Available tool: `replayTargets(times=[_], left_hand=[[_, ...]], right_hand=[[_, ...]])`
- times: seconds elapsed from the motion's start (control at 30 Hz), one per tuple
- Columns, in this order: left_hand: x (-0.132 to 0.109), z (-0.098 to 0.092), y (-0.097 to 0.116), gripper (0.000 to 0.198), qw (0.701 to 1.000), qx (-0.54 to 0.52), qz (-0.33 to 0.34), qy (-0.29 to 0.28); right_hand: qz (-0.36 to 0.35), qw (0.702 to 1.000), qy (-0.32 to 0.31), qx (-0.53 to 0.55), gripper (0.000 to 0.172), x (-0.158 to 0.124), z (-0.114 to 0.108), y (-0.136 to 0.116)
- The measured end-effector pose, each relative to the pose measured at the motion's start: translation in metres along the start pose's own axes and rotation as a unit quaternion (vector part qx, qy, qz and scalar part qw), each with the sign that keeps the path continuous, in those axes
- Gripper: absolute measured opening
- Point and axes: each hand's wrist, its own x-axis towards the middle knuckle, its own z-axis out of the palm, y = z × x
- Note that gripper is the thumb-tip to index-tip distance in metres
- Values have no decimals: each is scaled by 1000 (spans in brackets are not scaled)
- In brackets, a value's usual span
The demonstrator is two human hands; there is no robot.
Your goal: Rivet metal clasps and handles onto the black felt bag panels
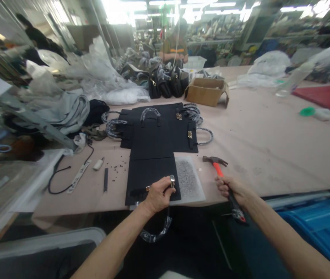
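My right hand (231, 188) is wrapped round the dark grip of a claw hammer (217, 167). The hammer has an orange neck, and its head is over the table. My left hand (159, 195) is closed on a short metal punch (172, 179), whose shiny round top sticks out above the fingers. That hand is over the near end of a black bag panel (153, 168). A plastic-wrapped handle (156, 235) hangs over the table edge below it. Gold hardware (148, 188) shows beside my fingers. The punch's lower tip is hidden.
Black panels with wrapped handles (194, 112) and gold clasps (190, 134) lie behind. A marked white sheet (186, 178) is under the panel. Small black bits (118, 168), a lighter (98, 164) and a dark strip (106, 179) lie left. A cardboard box (205, 92) stands farther back.
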Motion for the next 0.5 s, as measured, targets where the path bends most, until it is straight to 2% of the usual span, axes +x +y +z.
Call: replayTargets(times=[0.1, 0.17, 0.23, 0.3, 0.37, 0.43, 0.5], left_hand=[[0, 0, 0, 14, 1000, -16, 2, 4], [0, 1, 0, 14, 1000, -25, 4, 5], [-1, 1, -1, 14, 1000, -25, 2, 4], [-1, 1, -2, 13, 1000, -17, -2, 2], [-1, 1, -4, 14, 1000, -9, -1, -2], [-1, 1, -5, 15, 1000, -8, 6, -3], [-1, 1, -4, 16, 1000, -12, 15, 0]], right_hand=[[0, 999, -1, 36, 35, -33, 5, -33], [-74, 997, 31, 23, 44, -59, 8, -56], [-197, 974, 79, -85, 46, -82, 12, -75], [-278, 932, 63, -222, 46, -96, 15, -87], [-299, 896, 5, -328, 47, -103, 17, -94], [-305, 878, -28, -368, 47, -108, 16, -98], [-322, 883, 18, -341, 45, -114, 14, -102]])
